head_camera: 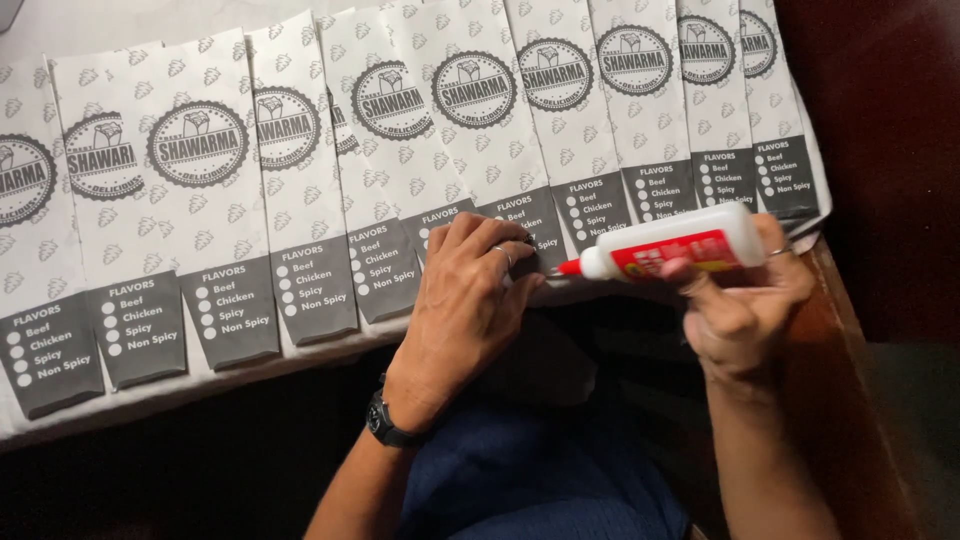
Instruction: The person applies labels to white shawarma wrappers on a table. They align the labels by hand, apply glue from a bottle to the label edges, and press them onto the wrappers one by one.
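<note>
A row of several white paper sleeves [300, 170] with round dark emblems and grey bottom panels lies overlapped along the table edge. My left hand [465, 300], with a ring and a black wrist watch, presses flat on the grey bottom panel of one sleeve [520, 215] near the middle. My right hand [745, 300] grips a white glue bottle [670, 245] with a red label, held sideways. Its red nozzle points left, close to the left hand's fingertips and the sleeve's lower edge.
The sleeves rest on a white surface [120, 405] whose front edge runs diagonally. A dark wooden table edge [850, 330] shows at right. Dark blue clothing [540, 470] fills the bottom centre.
</note>
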